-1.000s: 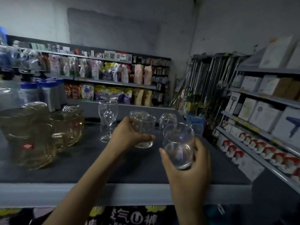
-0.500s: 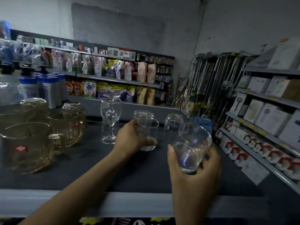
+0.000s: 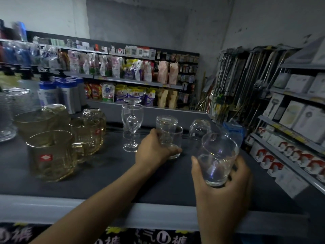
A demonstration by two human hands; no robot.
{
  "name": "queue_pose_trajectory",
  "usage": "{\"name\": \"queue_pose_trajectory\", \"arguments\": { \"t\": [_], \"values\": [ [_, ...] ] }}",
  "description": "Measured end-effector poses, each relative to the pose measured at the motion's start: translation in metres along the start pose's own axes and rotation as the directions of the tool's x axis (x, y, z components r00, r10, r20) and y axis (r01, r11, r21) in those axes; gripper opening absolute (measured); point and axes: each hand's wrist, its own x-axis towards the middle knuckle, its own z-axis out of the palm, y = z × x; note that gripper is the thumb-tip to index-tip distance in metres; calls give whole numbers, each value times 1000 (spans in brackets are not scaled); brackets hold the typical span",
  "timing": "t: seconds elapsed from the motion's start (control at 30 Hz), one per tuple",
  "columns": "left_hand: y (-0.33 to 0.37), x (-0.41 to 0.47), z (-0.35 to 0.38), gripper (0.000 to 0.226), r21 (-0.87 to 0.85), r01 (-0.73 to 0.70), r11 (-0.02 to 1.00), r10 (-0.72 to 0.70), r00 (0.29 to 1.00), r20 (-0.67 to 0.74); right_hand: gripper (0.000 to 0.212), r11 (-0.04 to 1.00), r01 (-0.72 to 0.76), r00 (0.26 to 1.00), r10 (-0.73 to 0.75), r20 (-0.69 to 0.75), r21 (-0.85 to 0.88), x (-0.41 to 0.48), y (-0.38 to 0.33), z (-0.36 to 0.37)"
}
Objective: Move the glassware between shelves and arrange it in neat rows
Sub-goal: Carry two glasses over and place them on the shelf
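Observation:
My left hand (image 3: 154,150) grips a clear tumbler (image 3: 173,140) that stands on the dark shelf top (image 3: 109,175). An upturned glass (image 3: 166,121) stands right behind it. My right hand (image 3: 223,187) holds a second clear tumbler (image 3: 217,158) in the air, tilted, above the shelf's right part. A wine glass (image 3: 132,127) stands upright left of my left hand, with another stemmed glass upside down behind it. A further upturned glass (image 3: 199,128) sits at the back right.
Several amber glass mugs (image 3: 52,154) fill the shelf's left side, with clear ribbed glasses (image 3: 10,110) at the far left. Bottles with blue caps (image 3: 58,92) stand behind them. A grey shelf edge (image 3: 105,210) runs along the front. Boxed goods (image 3: 299,124) line the racks on the right.
My left hand has lowered its tumbler onto the shelf in front of the upturned glass. My right hand has tilted its tumbler and moved it slightly right.

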Motion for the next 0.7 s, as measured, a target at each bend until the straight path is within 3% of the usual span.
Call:
{"name": "queue_pose_trajectory", "arguments": {
  "t": [0.13, 0.23, 0.37, 0.5, 0.6, 0.7],
  "values": [
    [0, -1, -5, 87, -87, 50, 995, -45, 997, 63, 82, 980, 20, 996, -37, -82, -197, -4, -1, 0],
    [-6, -8, -14, 93, -78, 42, 996, -32, 991, 130, 79, 980, 52, 998, -57, -20, -190, 0, 0, -3],
    [-6, -38, -39, 80, -193, 31, 981, 9, 979, 203, 75, 999, -30, 981, 38, 189, -45, 10, 10, -13],
    [5, -74, -65, 61, -416, 4, 909, 115, 959, 260, 70, 977, -211, 863, 171, 475, 31, 21, 2, -23],
    [13, -87, -66, 60, -435, -20, 900, 161, 944, 290, 62, 973, -221, 746, 128, 654, 62, 23, -13, -16],
    [9, -84, -61, 65, -375, -65, 925, 143, 972, 184, 53, 986, -160, 729, 88, 679, 44, 20, -17, -2]
  ]
}}
